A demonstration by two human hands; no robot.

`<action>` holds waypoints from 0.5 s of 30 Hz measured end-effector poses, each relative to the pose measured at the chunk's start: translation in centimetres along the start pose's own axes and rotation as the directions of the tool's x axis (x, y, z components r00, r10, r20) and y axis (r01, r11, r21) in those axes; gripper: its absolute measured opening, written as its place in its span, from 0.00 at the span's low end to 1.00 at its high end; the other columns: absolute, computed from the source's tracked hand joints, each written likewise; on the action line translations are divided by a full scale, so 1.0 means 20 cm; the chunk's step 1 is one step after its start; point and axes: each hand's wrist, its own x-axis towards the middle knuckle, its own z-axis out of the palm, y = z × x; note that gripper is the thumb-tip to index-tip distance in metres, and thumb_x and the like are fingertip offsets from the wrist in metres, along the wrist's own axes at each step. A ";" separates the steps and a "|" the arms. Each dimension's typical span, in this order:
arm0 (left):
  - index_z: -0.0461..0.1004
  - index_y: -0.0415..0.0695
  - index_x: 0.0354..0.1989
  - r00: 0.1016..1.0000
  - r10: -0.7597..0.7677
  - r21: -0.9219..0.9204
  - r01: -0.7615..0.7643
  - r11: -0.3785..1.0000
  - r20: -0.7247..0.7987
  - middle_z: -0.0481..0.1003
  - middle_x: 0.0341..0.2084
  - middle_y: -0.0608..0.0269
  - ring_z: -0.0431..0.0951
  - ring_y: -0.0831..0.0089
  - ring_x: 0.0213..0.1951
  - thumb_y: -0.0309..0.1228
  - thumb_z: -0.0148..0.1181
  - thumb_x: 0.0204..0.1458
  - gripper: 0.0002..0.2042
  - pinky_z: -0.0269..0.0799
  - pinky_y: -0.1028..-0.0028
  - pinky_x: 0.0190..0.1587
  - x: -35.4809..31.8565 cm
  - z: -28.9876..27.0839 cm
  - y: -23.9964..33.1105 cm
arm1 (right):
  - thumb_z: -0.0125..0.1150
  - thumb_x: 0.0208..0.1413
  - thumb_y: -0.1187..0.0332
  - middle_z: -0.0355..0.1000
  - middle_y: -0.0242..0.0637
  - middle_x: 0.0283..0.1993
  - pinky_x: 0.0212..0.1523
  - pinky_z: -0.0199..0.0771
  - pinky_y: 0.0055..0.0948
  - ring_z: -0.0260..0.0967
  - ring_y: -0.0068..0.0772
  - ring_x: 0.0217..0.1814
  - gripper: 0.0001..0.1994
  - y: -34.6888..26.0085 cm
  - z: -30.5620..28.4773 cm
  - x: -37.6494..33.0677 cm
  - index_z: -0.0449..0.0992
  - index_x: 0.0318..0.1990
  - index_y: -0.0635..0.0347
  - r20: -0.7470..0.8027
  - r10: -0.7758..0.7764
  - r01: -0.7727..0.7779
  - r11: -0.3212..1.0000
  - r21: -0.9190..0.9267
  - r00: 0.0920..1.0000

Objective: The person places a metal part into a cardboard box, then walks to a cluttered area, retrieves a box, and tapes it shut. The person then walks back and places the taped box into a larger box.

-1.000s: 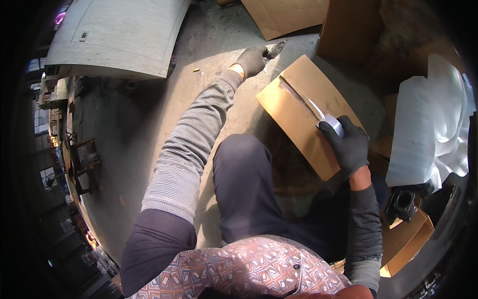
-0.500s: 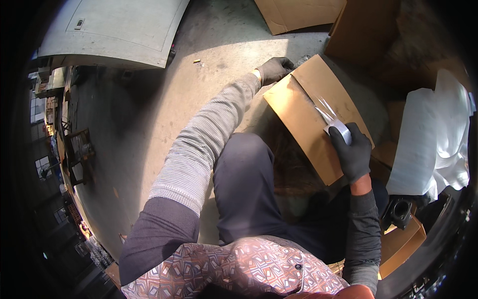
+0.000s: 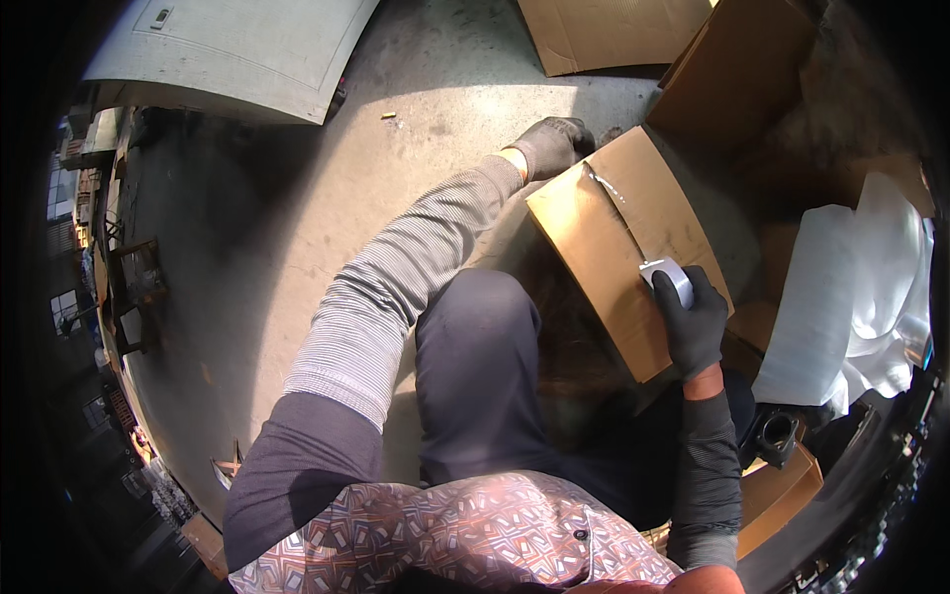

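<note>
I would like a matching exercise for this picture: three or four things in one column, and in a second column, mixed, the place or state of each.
Things:
1. left hand
2. right hand
3. tape strip
4. white sheet

Places or states:
A. stuck along the seam on top of the box
B. grips the tape roll
C. lies to the right of the box
D. presses on the far corner of the box

Pairs: 1-D, 2-B, 3-A, 4-C
</note>
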 end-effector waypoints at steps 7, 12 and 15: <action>0.78 0.43 0.59 0.951 -0.100 -0.280 0.185 0.942 0.294 0.82 0.46 0.48 0.83 0.57 0.42 0.32 0.54 0.63 0.18 0.79 0.64 0.50 0.01 0.03 -0.10 | 0.74 0.54 0.56 0.80 0.45 0.32 0.37 0.74 0.42 0.75 0.49 0.33 0.15 -0.03 0.00 0.01 0.81 0.36 0.58 0.034 0.033 -0.030 0.997 -0.074 0.999; 0.66 0.48 0.71 0.936 0.019 0.036 -0.033 0.999 0.352 0.80 0.43 0.39 0.83 0.47 0.41 0.36 0.52 0.64 0.26 0.78 0.55 0.50 0.04 0.15 -0.01 | 0.72 0.55 0.54 0.79 0.45 0.32 0.39 0.74 0.46 0.74 0.52 0.35 0.16 -0.03 -0.03 -0.01 0.81 0.40 0.57 0.124 0.047 -0.024 0.984 -0.178 0.991; 0.69 0.51 0.70 0.957 0.042 -0.104 -0.012 0.995 0.288 0.81 0.42 0.37 0.83 0.45 0.46 0.48 0.57 0.61 0.29 0.76 0.57 0.54 -0.01 0.13 0.11 | 0.71 0.56 0.53 0.80 0.47 0.36 0.42 0.75 0.45 0.75 0.53 0.38 0.19 -0.07 -0.08 -0.03 0.82 0.45 0.58 0.154 0.061 -0.036 0.986 -0.161 0.986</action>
